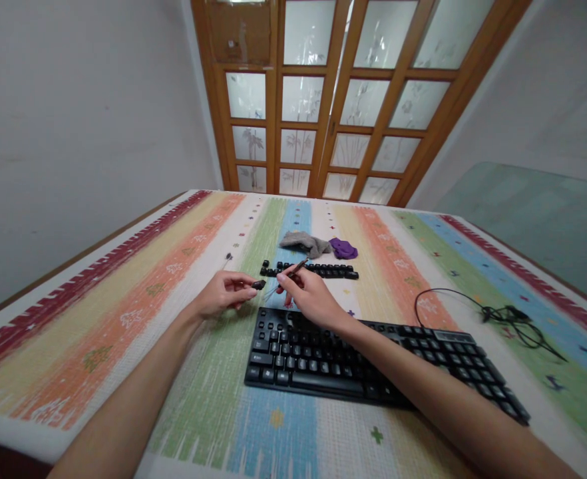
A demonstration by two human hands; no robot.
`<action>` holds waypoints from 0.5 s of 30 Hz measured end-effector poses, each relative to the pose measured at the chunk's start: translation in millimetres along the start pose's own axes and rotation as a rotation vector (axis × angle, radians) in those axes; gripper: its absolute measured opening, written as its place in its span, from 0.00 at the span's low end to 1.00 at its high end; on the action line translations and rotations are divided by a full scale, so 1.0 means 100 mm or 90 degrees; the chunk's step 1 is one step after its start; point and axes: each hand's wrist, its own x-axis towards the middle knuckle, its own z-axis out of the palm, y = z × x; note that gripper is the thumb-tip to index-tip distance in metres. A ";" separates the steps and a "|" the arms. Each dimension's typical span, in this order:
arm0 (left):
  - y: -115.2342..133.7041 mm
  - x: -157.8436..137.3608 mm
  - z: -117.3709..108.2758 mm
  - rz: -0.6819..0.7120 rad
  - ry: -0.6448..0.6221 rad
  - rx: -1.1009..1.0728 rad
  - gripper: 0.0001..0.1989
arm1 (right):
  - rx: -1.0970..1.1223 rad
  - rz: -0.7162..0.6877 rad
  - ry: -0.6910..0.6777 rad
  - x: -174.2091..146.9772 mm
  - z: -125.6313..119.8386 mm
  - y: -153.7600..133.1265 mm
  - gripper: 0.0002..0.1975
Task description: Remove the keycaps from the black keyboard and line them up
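My left hand point(226, 291) pinches a small black keycap point(258, 285) between thumb and fingertips, just left of my right hand point(311, 294). In my right hand is a thin tool with a dark upper end and pale, narrow prongs, apparently tweezers point(299, 267); the prongs point down-left toward the keycap. Below both hands lies a black keyboard point(313, 386), partly covered by my right hand and forearm. Some of its upper-left area is hidden. Loose black keycaps point(336, 271) are set out in rows behind my right hand.
A grey cloth point(306, 243) and a purple cloth point(343, 249) lie behind the keycaps. The keyboard's bundled cable point(510, 316) rests on the right. A small dark object point(228, 257) sits beyond my left hand. Striped cloth point(198, 426) covers the table; wood-and-glass doors point(303, 100) stand behind.
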 end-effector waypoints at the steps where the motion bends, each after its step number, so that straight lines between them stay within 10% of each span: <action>1: -0.02 0.01 0.00 0.008 0.018 0.015 0.22 | -0.012 -0.003 -0.006 -0.01 -0.01 0.01 0.10; 15: -0.32 0.19 0.14 0.102 0.203 0.504 0.13 | -0.015 -0.005 -0.029 -0.13 -0.26 0.02 0.11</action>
